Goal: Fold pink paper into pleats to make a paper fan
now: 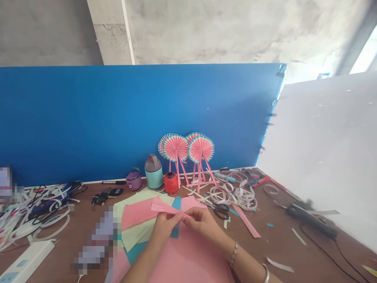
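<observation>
My left hand point(165, 226) and my right hand point(200, 220) meet over the table, both pinching a pleated pink paper strip point(166, 207) that fans out to the upper left. Under the hands lie a large pink sheet point(188, 257), pale green sheets point(136, 232) and a teal sheet point(176, 203). Another pleated pink piece point(136, 213) rests flat to the left of the hands. My right wrist wears bracelets.
Finished pink paper fans point(188, 151) lean on the blue board point(118, 118). Near them stand a teal bottle point(153, 172), a purple pot point(134, 180) and an orange thread spool point(171, 183). Scissors point(219, 210) and curled paper strips point(235, 192) lie right; a glue gun point(312, 216) far right; a power strip point(26, 259) left.
</observation>
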Demonstrator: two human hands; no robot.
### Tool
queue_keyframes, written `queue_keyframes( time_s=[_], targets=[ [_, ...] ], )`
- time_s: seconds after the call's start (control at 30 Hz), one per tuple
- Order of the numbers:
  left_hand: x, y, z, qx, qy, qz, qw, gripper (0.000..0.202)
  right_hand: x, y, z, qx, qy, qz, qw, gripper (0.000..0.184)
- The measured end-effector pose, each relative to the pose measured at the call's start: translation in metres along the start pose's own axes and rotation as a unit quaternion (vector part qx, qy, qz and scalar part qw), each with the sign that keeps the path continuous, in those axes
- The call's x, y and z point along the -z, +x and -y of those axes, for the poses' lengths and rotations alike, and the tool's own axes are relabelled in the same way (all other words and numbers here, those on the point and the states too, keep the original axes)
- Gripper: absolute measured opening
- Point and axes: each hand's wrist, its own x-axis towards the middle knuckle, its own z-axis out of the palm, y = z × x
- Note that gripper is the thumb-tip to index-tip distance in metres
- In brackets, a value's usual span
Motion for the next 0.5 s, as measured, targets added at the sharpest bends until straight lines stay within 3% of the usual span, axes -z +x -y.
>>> queue_keyframes(
  time_s=[0.2, 0.5],
  targets=[
    [0.0054, 0.0026, 0.0035, 0.022, -0.043, -0.044, 0.998, 0.04, 0.0002, 0.0, 0.0006, 0.073, -0.041, -0.039, 0.996, 0.037],
    [-0.0019, -0.0061, 0.0, 0.068, -0.114, -0.025, 0.991, 0.038, 0.0023, -0.0007, -0.0082, 0.104, -0.042, -0.079, 0.991, 0.02]
  ],
)
